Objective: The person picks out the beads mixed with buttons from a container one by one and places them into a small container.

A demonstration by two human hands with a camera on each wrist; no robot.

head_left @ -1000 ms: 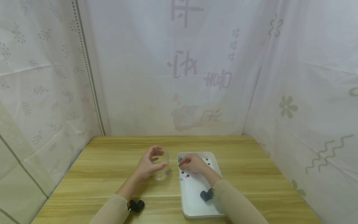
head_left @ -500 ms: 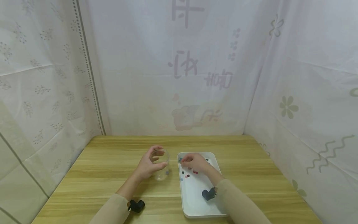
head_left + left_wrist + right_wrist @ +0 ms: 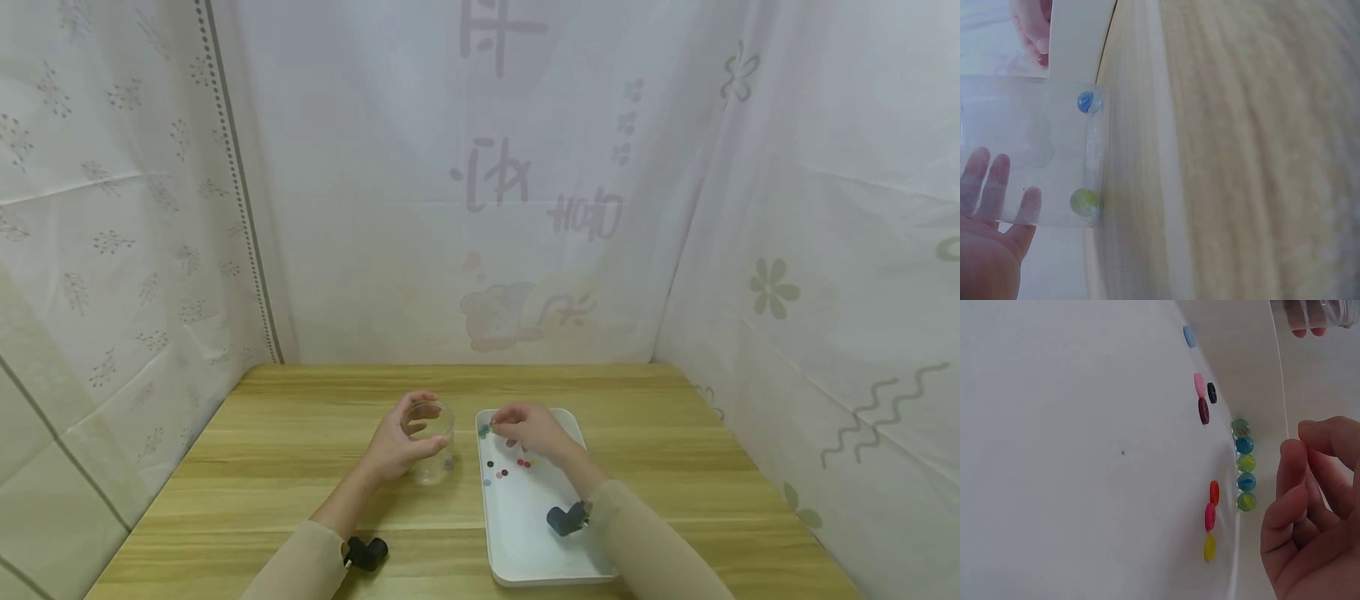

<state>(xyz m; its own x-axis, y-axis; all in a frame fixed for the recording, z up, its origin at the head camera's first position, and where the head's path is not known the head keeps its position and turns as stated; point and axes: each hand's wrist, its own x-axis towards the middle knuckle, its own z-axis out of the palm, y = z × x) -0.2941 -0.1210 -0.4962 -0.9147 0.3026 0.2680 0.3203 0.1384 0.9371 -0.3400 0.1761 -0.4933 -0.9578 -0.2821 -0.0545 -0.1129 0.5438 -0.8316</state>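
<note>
My left hand (image 3: 396,442) grips a clear plastic cup (image 3: 429,471) standing on the table. The left wrist view shows a blue marble (image 3: 1086,102) and a yellow-green marble (image 3: 1084,202) at its bottom. My right hand (image 3: 528,429) hovers over the far left part of a white tray (image 3: 540,550). In the right wrist view its thumb and fingertips are bent together; nothing shows between them, though their far side is hidden. Beside that hand, several marbles (image 3: 1245,464) line the tray's wall. Round buttons lie on the tray floor, including a pink button (image 3: 1199,385) and a yellow button (image 3: 1210,548).
The wooden table (image 3: 315,467) runs back to a hanging white cloth (image 3: 390,275), with more cloth on both sides. A light blue button (image 3: 1190,336) lies near the tray's wall. Black wrist cameras (image 3: 366,553) sit on both forearms.
My right hand has lifted slightly and moved back and to the right from the tray's left wall, uncovering marbles there. The left hand and cup have stayed in place.
</note>
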